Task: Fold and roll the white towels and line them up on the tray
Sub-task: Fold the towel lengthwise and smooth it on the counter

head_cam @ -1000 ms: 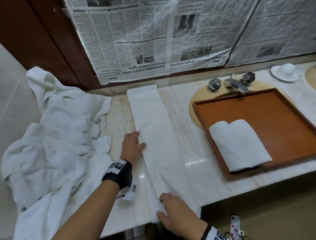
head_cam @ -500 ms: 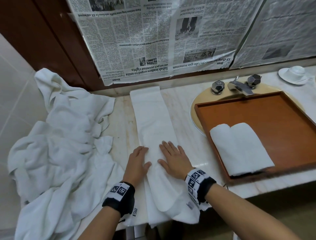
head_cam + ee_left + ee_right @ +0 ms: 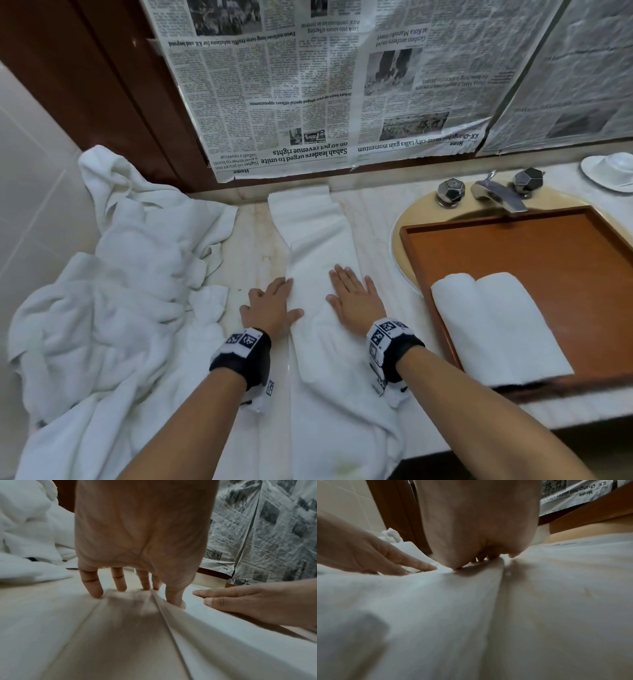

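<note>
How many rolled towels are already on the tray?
2. Both rolled towels lie side by side at the tray's near left corner: one on the left, the other touching it on the right. None seems hidden.

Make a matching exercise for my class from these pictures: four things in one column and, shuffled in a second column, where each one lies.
Things
1. folded towel strip
2. rolled towels
3. towel heap
4. cup and saucer

Places
A. on the wooden tray
B. far right of the counter, beyond the tap
C. under the flat right hand, with the left hand at its left edge
D. crumpled at the counter's left end

Pairs: 1-C, 2-A, 3-D, 4-B
</note>
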`<state>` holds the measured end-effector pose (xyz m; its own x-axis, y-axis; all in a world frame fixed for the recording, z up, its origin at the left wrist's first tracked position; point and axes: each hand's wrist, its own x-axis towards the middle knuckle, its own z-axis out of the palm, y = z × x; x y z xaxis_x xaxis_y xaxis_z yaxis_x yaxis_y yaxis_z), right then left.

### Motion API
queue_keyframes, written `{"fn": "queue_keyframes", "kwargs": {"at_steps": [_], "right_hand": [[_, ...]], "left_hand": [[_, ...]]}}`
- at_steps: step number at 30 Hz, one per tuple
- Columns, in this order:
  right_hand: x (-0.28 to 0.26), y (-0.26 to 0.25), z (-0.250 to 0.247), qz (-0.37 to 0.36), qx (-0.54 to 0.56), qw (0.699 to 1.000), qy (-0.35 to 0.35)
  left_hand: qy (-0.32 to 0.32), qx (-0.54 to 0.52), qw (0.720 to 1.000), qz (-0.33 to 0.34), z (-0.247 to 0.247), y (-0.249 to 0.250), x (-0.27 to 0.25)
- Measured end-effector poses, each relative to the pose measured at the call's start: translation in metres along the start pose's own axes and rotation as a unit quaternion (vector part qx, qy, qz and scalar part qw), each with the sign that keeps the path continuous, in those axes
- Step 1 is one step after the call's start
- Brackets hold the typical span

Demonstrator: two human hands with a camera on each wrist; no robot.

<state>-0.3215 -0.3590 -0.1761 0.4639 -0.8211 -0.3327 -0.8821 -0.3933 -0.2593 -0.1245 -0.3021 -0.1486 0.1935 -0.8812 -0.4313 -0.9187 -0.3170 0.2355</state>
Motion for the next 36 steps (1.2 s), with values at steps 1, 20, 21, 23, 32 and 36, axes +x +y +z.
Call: {"fn": "queue_keyframes", "kwargs": {"at_steps": [1, 20, 21, 23, 32, 36], "right_hand": [[0.001, -0.001, -0.002, 0.001, -0.001, 1.000, 0.008], [-0.087, -0.012, 0.028, -0.046, 0.010, 0.999, 0.022], [-0.090, -0.014, 0.032, -0.063, 0.007, 0.998, 0.008], [-0.095, -0.007, 0.039, -0.055, 0.000, 0.998, -0.004], [-0.148, 0.022, 0.025, -0.040, 0.163, 0.986, -0.011], [-0.168, 0.013, 0.032, -0.054, 0.152, 0.987, -0.016]], "left_hand": [[-0.002, -0.004, 1.000, 0.000, -0.001, 0.001, 0.003], [0.070, -0.019, 0.996, 0.051, 0.059, 0.002, -0.074], [0.068, -0.004, 0.996, 0.059, 0.061, 0.001, -0.078], [0.070, 0.021, 0.996, 0.055, 0.067, -0.002, -0.083], [0.064, -0.015, 0.993, 0.102, 0.069, -0.005, -0.105], [0.055, -0.010, 0.994, 0.094, 0.075, -0.004, -0.112]]}}
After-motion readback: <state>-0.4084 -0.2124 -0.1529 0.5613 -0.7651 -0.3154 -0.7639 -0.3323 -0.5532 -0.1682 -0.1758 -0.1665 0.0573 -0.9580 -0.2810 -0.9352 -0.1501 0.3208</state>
